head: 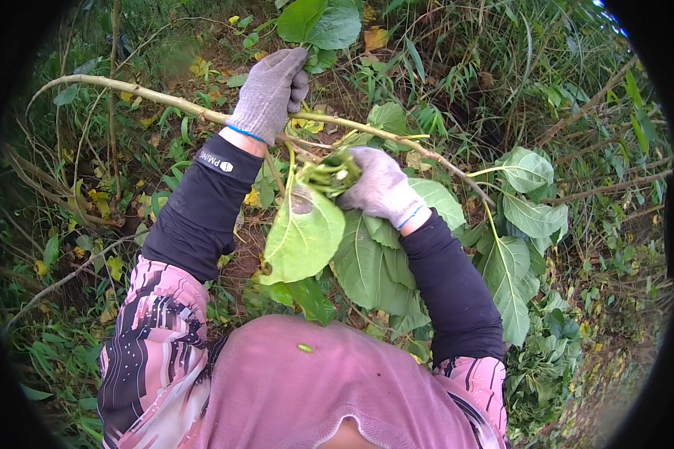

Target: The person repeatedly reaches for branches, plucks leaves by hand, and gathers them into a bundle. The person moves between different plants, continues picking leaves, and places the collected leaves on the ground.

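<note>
My left hand [272, 92], in a grey knit glove, crosses over a long bare branch [163, 99]. Its fingers are pinched at the base of a broad green leaf [331, 25]; the grip itself is partly hidden. Lower and to the right, my gloved right hand [379, 182] is closed around a bunch of leaf stalks [331, 175]. Large leaves [370, 264] hang below that fist. One paler leaf [303, 230] with a brown patch droops beside the bunch, towards my chest.
More leaves [508, 258] hang from the branch's right end. A heap of leaves [545, 365] lies on the ground at lower right. Thin woody stems [115, 112] stand at left, with grass around. A small green caterpillar-like thing [305, 348] rests on my pink garment [314, 387].
</note>
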{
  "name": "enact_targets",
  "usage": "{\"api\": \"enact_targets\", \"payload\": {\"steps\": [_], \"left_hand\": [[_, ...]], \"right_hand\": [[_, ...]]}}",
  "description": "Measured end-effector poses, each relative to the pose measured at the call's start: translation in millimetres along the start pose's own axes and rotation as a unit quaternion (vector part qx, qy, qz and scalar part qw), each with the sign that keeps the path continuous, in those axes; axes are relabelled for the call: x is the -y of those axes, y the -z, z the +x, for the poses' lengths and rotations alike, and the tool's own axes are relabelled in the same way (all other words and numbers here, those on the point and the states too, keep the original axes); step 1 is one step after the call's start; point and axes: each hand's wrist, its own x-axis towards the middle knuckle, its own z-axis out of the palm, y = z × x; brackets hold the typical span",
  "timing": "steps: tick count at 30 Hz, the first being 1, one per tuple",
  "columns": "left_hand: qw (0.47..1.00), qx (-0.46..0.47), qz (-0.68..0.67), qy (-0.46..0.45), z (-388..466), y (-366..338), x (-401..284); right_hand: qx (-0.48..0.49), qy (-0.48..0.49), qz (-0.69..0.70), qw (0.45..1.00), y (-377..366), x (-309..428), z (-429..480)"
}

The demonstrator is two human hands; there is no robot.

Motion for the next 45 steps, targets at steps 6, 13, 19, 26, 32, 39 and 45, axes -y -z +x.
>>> {"api": "enact_targets", "payload": {"steps": [6,13,19,26,32,39,45], "left_hand": [[0.975,0.030,0.144,0.166,12,-1,19],[0.972,0.163,0.123,0.112,20,9,55],[0.881,0.354,0.308,-0.054,29,7,61],[0.932,0.286,0.168,0.142,35,19,75],[0.756,0.424,0.473,0.158,70,-2,94],[0.742,0.456,0.437,0.225,113,-32,69],[0.707,0.509,0.428,0.241,136,-65,41]], "right_hand": [[-0.064,0.084,-0.073,0.992,-23,5,-15],[-0.115,-0.007,-0.069,0.991,60,12,-82],[-0.050,0.117,-0.299,0.946,76,39,-12],[-0.069,0.074,-0.210,0.972,41,6,-16],[-0.121,-0.098,0.058,0.986,61,-29,-164],[-0.109,-0.340,0.032,0.934,5,-53,-281],[-0.202,-0.337,0.206,0.896,-48,-48,-241]]}}
